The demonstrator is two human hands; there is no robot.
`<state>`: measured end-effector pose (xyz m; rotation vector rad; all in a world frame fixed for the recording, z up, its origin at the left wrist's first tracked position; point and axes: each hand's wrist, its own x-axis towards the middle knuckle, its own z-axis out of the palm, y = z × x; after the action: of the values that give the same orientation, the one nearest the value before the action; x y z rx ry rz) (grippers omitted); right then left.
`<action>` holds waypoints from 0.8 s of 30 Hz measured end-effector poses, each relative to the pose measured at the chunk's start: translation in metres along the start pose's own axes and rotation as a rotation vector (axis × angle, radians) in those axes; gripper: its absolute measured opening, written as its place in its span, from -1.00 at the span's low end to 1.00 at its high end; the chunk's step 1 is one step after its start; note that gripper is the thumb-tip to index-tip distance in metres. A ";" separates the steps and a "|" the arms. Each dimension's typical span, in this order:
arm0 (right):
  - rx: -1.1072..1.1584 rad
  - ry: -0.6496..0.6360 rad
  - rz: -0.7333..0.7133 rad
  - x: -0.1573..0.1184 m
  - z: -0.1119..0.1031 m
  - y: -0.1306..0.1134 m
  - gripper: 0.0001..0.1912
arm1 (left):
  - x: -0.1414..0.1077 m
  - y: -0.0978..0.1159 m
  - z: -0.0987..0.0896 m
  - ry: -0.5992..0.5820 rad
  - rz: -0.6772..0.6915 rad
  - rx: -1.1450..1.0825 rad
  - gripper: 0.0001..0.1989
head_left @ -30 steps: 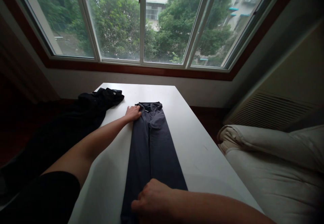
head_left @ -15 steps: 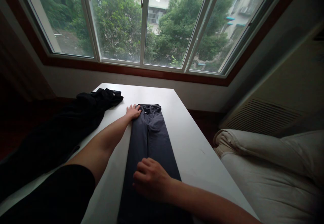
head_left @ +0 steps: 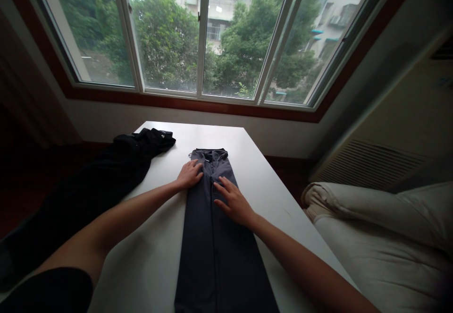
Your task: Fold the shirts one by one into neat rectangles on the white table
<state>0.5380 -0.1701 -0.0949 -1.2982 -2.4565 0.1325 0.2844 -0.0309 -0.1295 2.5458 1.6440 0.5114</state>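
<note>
A pair of dark grey trousers (head_left: 201, 237) lies spread lengthwise on the white table (head_left: 141, 256), waistband at the far end and legs toward me. My left hand (head_left: 190, 173) rests on the left edge of the trousers just below the waistband, fingers stretched out. Over the upper right leg is my right hand (head_left: 233, 200), its fingers spread and pointing at the centre seam. Whether the right palm presses on the cloth or hovers slightly above it, I cannot tell. Neither hand grips the fabric.
A heap of black clothing (head_left: 130, 157) lies along the table's left side and hangs over the edge. To the right stands a beige padded sofa (head_left: 375, 237). Beyond the table's far edge are a wall and a wide window (head_left: 201, 44).
My right hand has moved forward up the trousers and its curled fingers have spread. My left hand has slid a little toward me from the waistband. The view has tilted slightly.
</note>
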 end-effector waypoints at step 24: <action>-0.095 -0.272 0.177 0.094 0.038 0.040 -0.18 | 0.021 -0.009 0.017 -0.177 0.142 0.012 -0.33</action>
<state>0.5071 -0.0671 -0.1151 -1.6347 -2.5926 0.2553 0.2894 -0.0061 -0.1423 2.6424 1.4209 0.2760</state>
